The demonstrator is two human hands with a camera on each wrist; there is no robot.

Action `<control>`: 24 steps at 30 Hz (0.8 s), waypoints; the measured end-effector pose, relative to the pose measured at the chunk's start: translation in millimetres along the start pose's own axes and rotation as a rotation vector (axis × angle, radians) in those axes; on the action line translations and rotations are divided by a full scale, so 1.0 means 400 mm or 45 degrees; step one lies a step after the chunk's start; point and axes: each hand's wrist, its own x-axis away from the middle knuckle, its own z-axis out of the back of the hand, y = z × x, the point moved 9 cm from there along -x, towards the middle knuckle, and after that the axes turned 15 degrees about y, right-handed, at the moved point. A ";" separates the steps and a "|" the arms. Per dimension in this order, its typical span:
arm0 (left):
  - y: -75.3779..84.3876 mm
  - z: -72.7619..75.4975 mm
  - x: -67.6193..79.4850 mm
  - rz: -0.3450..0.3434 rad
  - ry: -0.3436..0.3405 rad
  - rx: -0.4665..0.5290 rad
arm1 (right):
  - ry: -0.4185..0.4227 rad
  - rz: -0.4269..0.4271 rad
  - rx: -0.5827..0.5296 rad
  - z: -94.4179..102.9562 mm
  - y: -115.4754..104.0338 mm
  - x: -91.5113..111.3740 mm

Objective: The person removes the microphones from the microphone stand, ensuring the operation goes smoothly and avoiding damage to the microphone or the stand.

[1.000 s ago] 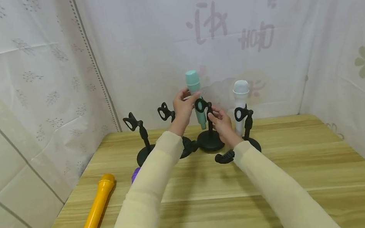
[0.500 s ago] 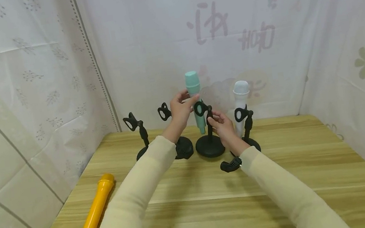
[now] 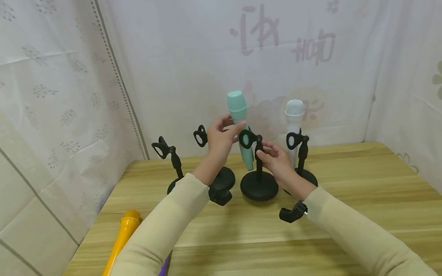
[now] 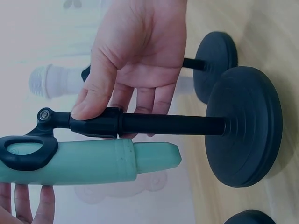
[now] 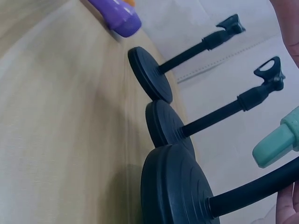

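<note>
A mint-green microphone [image 3: 236,105] stands head up in the clip of a black desk microphone stand [image 3: 259,186]. My left hand [image 3: 221,139] holds its body just below the head, thumb in front and fingers behind. My right hand [image 3: 278,163] grips the stand's pole under the clip. In the left wrist view the right thumb presses the pole's collar [image 4: 96,126], and the microphone's narrow tail [image 4: 159,156] sticks out below the clip ring [image 4: 29,153]. The round base rests on the table.
Two bare black stands [image 3: 173,163] [image 3: 223,180] are to the left. A white microphone [image 3: 296,120] stands at the right in another stand [image 3: 303,157]. An orange microphone [image 3: 122,234] and a purple one [image 5: 117,17] lie on the wooden table [image 3: 239,267], partly behind the left sleeve.
The stand, with the green microphone and both hands, has come nearer the person. The microphone's tail shows lower beside the pole. Both forearms have drawn back and spread apart.
</note>
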 end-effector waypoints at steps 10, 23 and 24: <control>0.027 0.007 0.049 0.002 -0.036 0.021 | -0.045 0.042 -0.035 0.013 -0.028 0.060; 0.044 0.014 0.125 0.088 -0.084 0.033 | -0.010 -0.036 -0.030 0.051 -0.027 0.138; 0.044 0.014 0.130 0.089 -0.087 0.032 | -0.001 -0.044 -0.030 0.054 -0.026 0.142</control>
